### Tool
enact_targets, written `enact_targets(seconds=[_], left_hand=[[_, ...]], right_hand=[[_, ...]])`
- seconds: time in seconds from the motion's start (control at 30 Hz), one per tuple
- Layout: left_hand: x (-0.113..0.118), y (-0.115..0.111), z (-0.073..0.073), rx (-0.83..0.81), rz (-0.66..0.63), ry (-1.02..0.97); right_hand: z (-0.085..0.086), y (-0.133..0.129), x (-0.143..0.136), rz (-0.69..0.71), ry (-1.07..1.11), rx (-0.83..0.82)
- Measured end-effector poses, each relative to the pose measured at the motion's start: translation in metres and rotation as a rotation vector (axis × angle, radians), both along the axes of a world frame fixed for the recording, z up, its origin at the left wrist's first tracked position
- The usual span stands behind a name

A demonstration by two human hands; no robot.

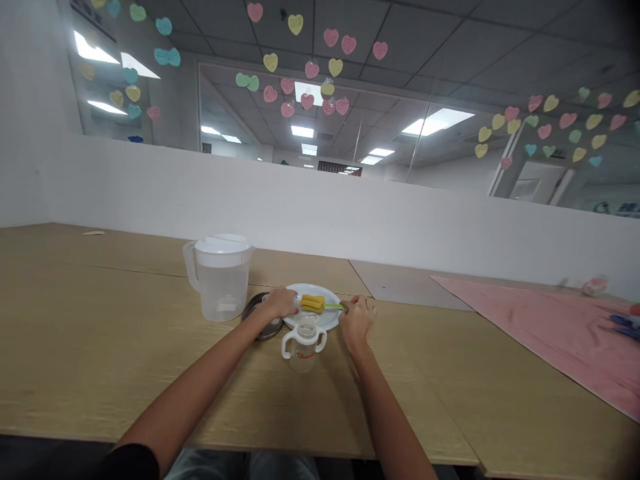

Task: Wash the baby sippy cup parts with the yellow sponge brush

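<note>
My right hand (pixel 357 319) is closed on the thin green handle of a bottle brush with a yellow sponge head (pixel 313 303). The sponge head is over a white plate (pixel 330 321). My left hand (pixel 281 303) reaches to the plate's left side, fingers curled by a small clear piece that I cannot make out. In front of the plate, nearer to me, a clear baby bottle (pixel 303 353) with two white side handles and red lettering stands upright, its neck uncovered. Partly behind my left wrist lies a dark round metal dish (pixel 270 330).
A translucent pitcher (pixel 224 287) with a white lid stands on the wooden table (pixel 125 333), left of the dish. To the right, a pink cloth (pixel 545 327) covers part of the table, with blue-handled objects (pixel 626 325) at its far edge. A white wall (pixel 300 207) rises behind.
</note>
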State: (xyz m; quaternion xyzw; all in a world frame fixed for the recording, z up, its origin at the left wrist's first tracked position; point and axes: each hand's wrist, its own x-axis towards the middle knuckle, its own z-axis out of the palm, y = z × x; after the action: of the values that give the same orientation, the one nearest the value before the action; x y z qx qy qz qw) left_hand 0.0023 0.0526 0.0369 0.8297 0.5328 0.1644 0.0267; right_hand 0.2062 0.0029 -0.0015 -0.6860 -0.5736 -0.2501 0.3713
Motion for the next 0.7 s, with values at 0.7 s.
enact_targets(seconds=[0.7], left_hand=[[0.004,0.004,0.001,0.051,-0.079,-0.022]], right_hand=[[0.004,-0.003,0.002,-0.029,0.239,0.025]])
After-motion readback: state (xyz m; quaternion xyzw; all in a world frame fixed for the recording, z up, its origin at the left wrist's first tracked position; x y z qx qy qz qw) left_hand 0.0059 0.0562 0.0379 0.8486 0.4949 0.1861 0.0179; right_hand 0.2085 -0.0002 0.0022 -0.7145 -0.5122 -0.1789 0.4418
